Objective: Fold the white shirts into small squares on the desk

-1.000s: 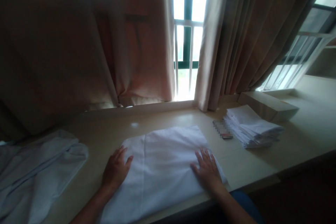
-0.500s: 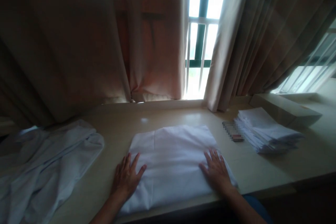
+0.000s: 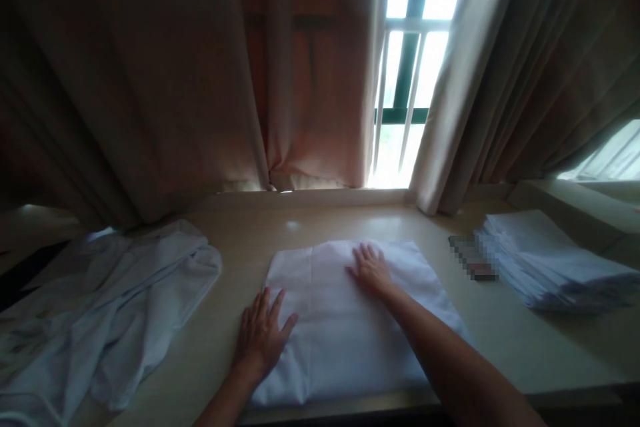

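A folded white cloth [image 3: 345, 333] lies flat on the pale table [image 3: 505, 340] in front of me, roughly rectangular with faint creases. My left hand [image 3: 263, 330] rests on its left edge, fingers apart. Toward the far edge, right of its middle, my right hand [image 3: 371, 268] lies on the cloth with the fingers spread and the forearm crossing the cloth's right part. Neither hand grips anything.
Crumpled white cloth [image 3: 145, 300] is heaped on the left. To the right stands a stack of folded white cloths [image 3: 555, 253], with a pixelated flat object [image 3: 473, 259] beside it. Curtains [image 3: 320, 93] hang at a barred window [image 3: 400, 80] behind the table.
My right hand has moved from the cloth's right edge up and inward to its far part. My left hand stays at the left edge. The whole view has shifted somewhat.
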A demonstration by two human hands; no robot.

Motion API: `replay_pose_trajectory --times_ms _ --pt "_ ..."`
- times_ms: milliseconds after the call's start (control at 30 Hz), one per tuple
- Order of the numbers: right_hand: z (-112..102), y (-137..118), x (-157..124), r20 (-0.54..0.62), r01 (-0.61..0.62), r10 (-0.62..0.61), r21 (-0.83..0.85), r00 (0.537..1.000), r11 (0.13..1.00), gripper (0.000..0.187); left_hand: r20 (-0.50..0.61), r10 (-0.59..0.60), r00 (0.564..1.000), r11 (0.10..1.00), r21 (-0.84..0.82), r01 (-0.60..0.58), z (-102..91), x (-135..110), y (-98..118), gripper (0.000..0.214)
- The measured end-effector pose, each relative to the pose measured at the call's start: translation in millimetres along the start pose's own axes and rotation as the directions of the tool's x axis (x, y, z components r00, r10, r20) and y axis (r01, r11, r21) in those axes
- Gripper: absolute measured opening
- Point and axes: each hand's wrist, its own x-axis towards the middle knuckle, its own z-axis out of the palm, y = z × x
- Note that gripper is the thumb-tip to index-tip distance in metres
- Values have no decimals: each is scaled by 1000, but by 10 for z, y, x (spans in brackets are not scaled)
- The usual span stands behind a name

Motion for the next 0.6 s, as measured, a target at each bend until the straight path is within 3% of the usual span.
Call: replay_pose_trajectory --times_ms 167,367,500,600 --pt "181 50 74 7 -29 29 4 1000 1000 74 3 -9 1000 1000 -28 9 -15 -2 -1 68" --pt "107 104 118 39 -4 4 -12 999 1000 76 10 -19 1000 999 -31 19 -37 5 18 68" --pt "10 464 150 -74 -47 42 -74 996 996 75 14 -21 1000 999 -25 21 -39 5 23 68" --pt "-34 916 142 -54 -136 131 -115 990 984 74 10 -12 1000 1000 -26 12 -30 -2 16 69"
